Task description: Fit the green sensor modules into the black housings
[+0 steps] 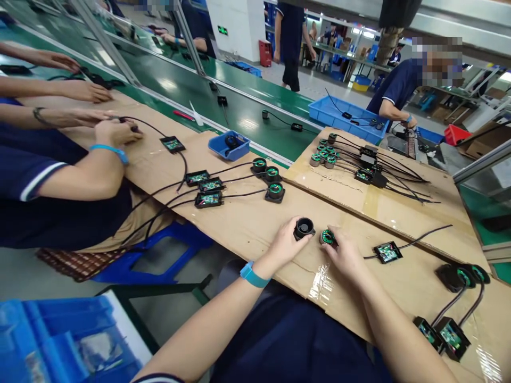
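Note:
In my left hand (285,242) is a round black plastic housing (304,227), its hollow side facing up. My right hand (342,250) grips a small round part with a green circuit board (327,236) on top, a short gap away from the housing. From beneath my right hand a black cable leads to an open black box with a green circuit board (388,252), lying on the cardboard. Both hands are just above the cardboard-covered bench (247,229). My fingers partly hide both round parts.
Several wired assemblies (209,198) lie left of my hands, others (453,338) at the right. A blue bin (229,146) stands behind; more assemblies (367,159) rest on a raised cardboard sheet. Co-workers' arms (91,175) reach in from the left. A conveyor (247,114) runs behind.

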Tool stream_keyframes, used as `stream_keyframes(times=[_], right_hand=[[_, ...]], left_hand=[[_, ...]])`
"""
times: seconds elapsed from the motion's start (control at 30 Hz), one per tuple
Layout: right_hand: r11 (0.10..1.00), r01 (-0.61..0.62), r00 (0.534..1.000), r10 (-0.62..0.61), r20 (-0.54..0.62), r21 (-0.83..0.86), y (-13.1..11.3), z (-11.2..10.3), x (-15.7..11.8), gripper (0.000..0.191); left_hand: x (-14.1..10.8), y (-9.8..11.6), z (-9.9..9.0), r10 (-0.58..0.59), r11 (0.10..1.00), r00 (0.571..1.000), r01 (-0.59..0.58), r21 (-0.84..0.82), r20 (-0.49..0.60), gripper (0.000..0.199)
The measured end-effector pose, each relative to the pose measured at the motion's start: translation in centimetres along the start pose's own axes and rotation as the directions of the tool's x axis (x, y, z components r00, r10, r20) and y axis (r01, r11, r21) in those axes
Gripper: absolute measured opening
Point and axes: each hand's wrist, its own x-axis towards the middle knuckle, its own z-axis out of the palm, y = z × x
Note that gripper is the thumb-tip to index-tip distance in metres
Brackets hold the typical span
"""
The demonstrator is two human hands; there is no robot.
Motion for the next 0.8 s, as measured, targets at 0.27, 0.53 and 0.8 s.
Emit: stream_keyframes(times=[0.27, 0.53, 0.8], right_hand=[[0.991, -0.014, 1.000, 0.016, -0.011, 0.133, 1.5, -0.3, 0.4, 0.039], [0.977, 0.079, 0.913, 0.010, -0.407, 0.200, -3.4, -1.9, -0.4, 0.039], [0.966, 0.226, 0.912, -0.164, -0.376, 0.128, -5.6, 1.2, 1.0, 0.032]], left_hand=[[-0.9, 0.5, -0.3, 0.082, 0.997, 0.996, -0.082, 0.010, -0.030, 0.049], [-0.8, 0.2, -0.3, 0.145, 0.989, 0.988, -0.146, -0.002, -0.044, 0.053], [-1.2, 0.2, -0.3, 0.238, 0.971, 0.971, -0.238, -0.005, -0.023, 0.052]])
